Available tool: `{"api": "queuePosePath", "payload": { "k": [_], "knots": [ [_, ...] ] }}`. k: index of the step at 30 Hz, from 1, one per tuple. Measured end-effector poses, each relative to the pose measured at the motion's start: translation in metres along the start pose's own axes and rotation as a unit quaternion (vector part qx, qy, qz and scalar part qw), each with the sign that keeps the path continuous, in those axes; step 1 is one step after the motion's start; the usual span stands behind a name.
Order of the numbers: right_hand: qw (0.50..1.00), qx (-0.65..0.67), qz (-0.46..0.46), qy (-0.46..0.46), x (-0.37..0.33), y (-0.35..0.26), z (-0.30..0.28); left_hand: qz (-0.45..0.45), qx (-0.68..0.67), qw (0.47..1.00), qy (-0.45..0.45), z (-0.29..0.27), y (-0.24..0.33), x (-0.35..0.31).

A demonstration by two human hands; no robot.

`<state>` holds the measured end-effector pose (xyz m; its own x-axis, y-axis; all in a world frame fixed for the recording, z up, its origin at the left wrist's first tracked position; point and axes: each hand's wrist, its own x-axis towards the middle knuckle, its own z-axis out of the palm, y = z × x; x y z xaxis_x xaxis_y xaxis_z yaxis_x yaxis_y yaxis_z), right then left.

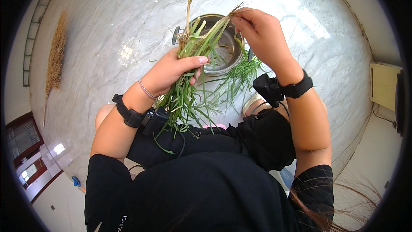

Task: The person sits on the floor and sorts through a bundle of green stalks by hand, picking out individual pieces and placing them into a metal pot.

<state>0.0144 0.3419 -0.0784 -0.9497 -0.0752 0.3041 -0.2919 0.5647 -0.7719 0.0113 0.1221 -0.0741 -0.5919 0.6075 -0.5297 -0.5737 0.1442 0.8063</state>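
Observation:
My left hand (182,66) is closed around a bunch of long green grassy stalks (178,99), its thumb lying across them. The leafy ends hang down toward my lap, while the pale, brownish root ends point away from me. At the upper right, my right hand (253,23) pinches the dark, thready tip of one stalk (223,23) that leads out of the bunch. Beneath both hands a round metal pot (227,62) with dark side handles stands on the floor, a few scraps lying inside. More loose green stalks (242,75) lie beside the pot, on its near right side.
A straw broom (57,53) lies on the marbled floor (107,25) at the left, near a green wire rack (31,38). A pale box-shaped appliance (384,87) stands by the right wall. Black devices are strapped to both my wrists.

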Motion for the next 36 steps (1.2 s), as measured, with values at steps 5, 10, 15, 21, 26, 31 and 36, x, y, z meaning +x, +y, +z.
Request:
{"api": "queuePosePath", "payload": {
  "k": [5,10,15,21,26,31,36],
  "knots": [
    [0.991,-0.101,-0.025,0.087,-0.004,-0.007,0.012,0.020,0.027,0.999,0.037,0.001,-0.003,0.001],
    [0.982,-0.136,-0.007,0.128,-0.003,-0.006,0.018,0.031,0.044,0.997,0.060,0.006,0.003,0.000],
    [0.976,-0.148,-0.021,0.160,-0.001,-0.003,0.023,0.052,0.058,0.995,0.059,0.000,-0.002,0.005],
    [0.974,-0.156,-0.016,0.166,0.002,-0.001,0.023,0.055,0.056,0.994,0.075,0.003,0.001,0.005],
    [0.969,-0.135,0.041,0.201,0.008,0.015,0.018,0.044,0.054,0.995,0.066,-0.001,-0.002,0.006],
    [0.971,-0.047,0.135,0.194,0.020,0.042,-0.037,0.039,0.043,0.994,0.089,0.002,-0.001,0.001],
    [0.984,0.018,0.175,-0.031,0.001,0.051,-0.009,0.050,0.059,0.993,0.094,-0.004,-0.002,0.003]
  ]
}}
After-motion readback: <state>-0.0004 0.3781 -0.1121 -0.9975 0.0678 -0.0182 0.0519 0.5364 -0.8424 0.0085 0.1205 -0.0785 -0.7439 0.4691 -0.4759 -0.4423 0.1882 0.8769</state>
